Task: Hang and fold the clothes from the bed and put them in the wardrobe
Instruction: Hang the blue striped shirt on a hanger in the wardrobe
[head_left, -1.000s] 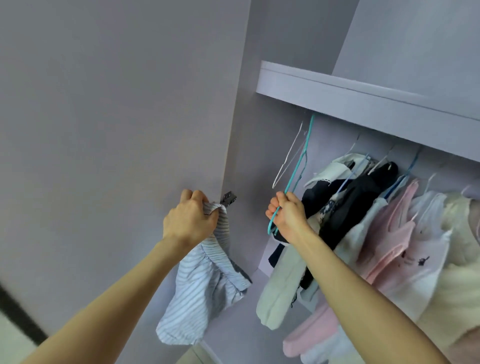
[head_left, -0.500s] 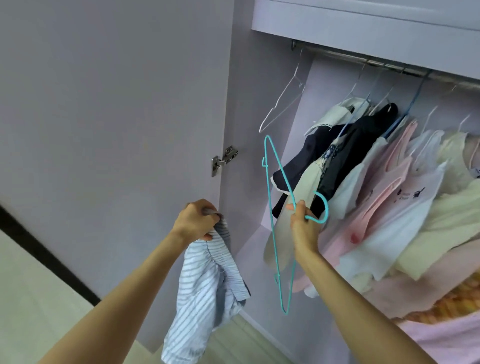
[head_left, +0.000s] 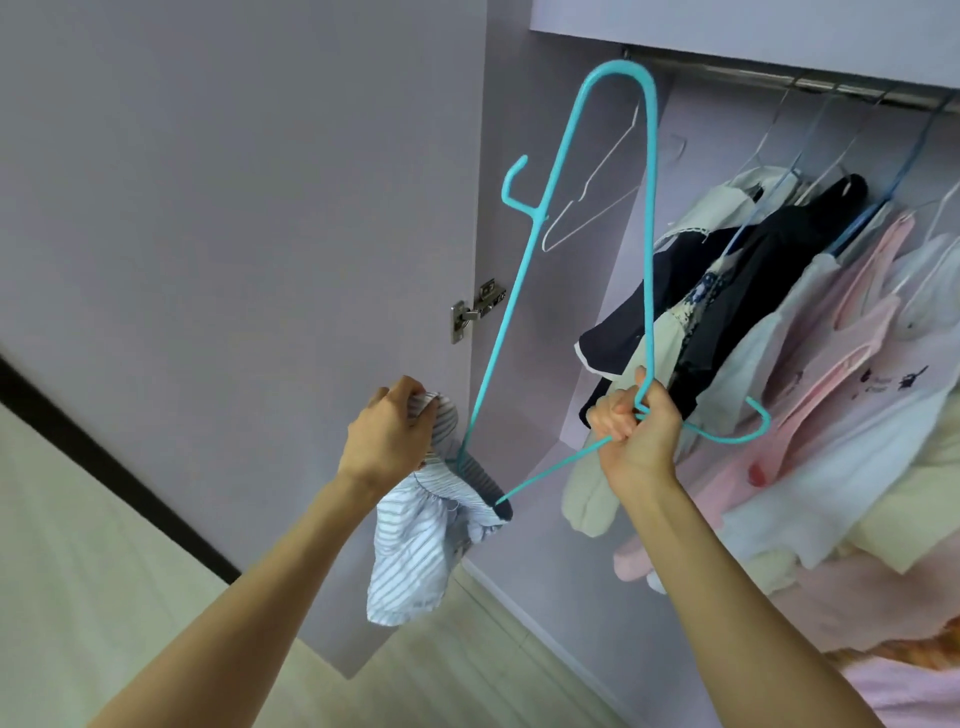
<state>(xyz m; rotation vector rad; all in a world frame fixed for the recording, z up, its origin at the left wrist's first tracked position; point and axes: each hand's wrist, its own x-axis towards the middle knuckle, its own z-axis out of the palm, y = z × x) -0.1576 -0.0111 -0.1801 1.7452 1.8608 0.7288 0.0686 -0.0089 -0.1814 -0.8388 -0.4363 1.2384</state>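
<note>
My left hand (head_left: 387, 434) grips the bunched top of a small blue-and-white striped garment (head_left: 421, 545), which hangs down in front of the open wardrobe door. My right hand (head_left: 636, 434) grips a teal plastic hanger (head_left: 649, 249) near its hook. One end of the hanger is pushed into the opening of the striped garment, and the other end points up toward the rail. The wardrobe (head_left: 550, 260) stands open ahead.
A metal rail (head_left: 810, 83) under a shelf carries several hung clothes (head_left: 810, 364) in dark, white and pink, filling the right side. An empty white wire hanger (head_left: 592, 208) hangs at the rail's left end. The lilac door (head_left: 234, 208) with a hinge (head_left: 475, 312) is on the left.
The right hand has taken the teal hanger off the rail, swung it round and slid one end into the striped garment. The view has tilted down.
</note>
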